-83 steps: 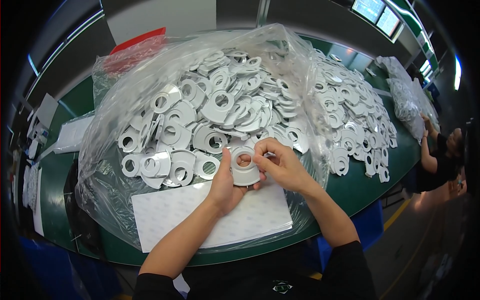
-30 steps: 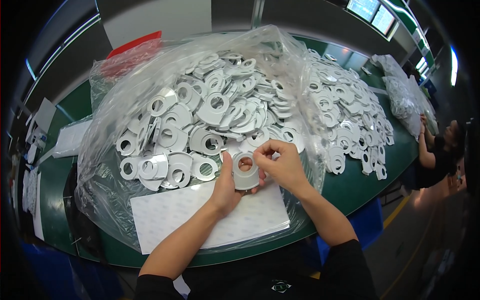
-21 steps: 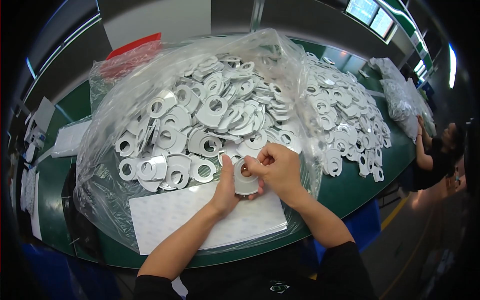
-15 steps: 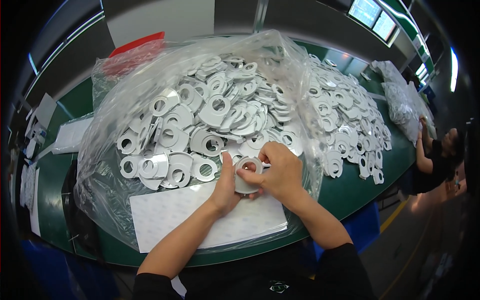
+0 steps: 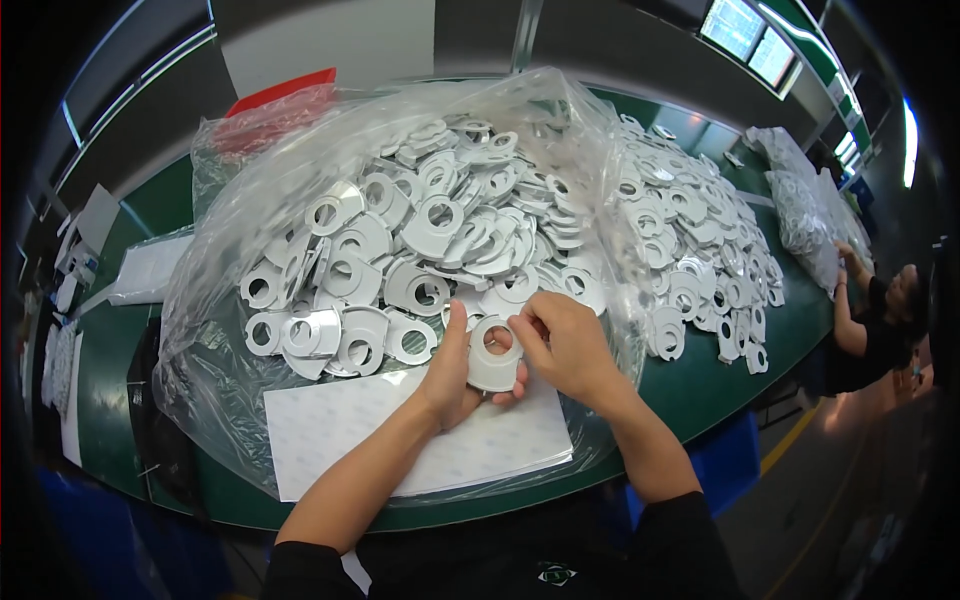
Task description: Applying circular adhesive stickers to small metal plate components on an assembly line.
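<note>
My left hand (image 5: 455,372) holds a flat white ring-shaped part (image 5: 494,354) from below, thumb up along its left edge. My right hand (image 5: 567,345) pinches the same part at its upper right rim with the fingertips. The part has a round hole in the middle. Both hands hover over a stack of white sheets (image 5: 420,430) lying on a clear plastic bag (image 5: 220,370). Just beyond the hands, a big heap of the same white ring parts (image 5: 420,240) fills the open bag.
A second heap of white ring parts (image 5: 690,250) lies loose on the green table (image 5: 120,340) to the right. Another person (image 5: 880,310) works at the far right near more bagged parts (image 5: 800,200). A red box (image 5: 275,100) stands behind the bag. Papers (image 5: 145,270) lie at the left.
The right hand's fingers have shifted along the ring part's upper rim, closing in over it and drawing back to the right edge. The left hand keeps the part in about the same place.
</note>
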The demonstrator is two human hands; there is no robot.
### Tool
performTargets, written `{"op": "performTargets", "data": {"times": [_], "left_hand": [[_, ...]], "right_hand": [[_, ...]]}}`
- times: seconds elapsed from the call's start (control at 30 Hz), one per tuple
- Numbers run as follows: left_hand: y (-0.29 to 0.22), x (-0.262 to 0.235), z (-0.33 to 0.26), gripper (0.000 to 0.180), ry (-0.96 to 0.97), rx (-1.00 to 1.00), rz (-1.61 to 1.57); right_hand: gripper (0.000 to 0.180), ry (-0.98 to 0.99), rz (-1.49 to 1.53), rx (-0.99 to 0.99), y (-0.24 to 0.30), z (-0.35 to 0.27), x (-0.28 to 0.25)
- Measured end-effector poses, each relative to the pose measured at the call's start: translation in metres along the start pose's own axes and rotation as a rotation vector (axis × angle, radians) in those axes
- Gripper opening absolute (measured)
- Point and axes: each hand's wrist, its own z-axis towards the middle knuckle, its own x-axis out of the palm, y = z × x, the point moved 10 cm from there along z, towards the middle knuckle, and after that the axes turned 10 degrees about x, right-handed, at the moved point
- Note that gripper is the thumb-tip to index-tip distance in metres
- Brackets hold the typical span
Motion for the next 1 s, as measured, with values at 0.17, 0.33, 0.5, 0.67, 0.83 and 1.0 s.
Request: {"op": "performTargets", "data": {"times": [0.17,0.33,0.5,0.67,0.83,1.0], "left_hand": [[-0.028,0.010,-0.006,0.073,-0.002,0.231,-0.036],[-0.112,0.024,-0.035,0.031,0.042,0.478,0.942],[-0.122,0.011,-0.052,0.016,-0.084,0.430,1.885],[-0.107,-0.002,-0.049,0.011,-0.095,0.408,2.158],[-0.098,-0.002,-0.047,0.012,-0.189,0.449,2.273],[-0.103,-0.011,-0.052,0.018,-0.230,0.402,2.138]], "right_hand": [[0.022,0.068,0.500,0.211,-0.039,0.017,-0.009],[0.020,-0.457,1.245,0.334,-0.109,0.017,-0.085],[0.028,-0.374,1.032,0.401,-0.101,0.018,-0.072],[0.023,0.613,0.185,0.066,-0.022,-0.004,0.023],[0.035,0.632,-0.025,-0.149,-0.013,-0.027,0.035],[0.034,0.572,-0.084,-0.066,-0.016,-0.024,0.031]]}}
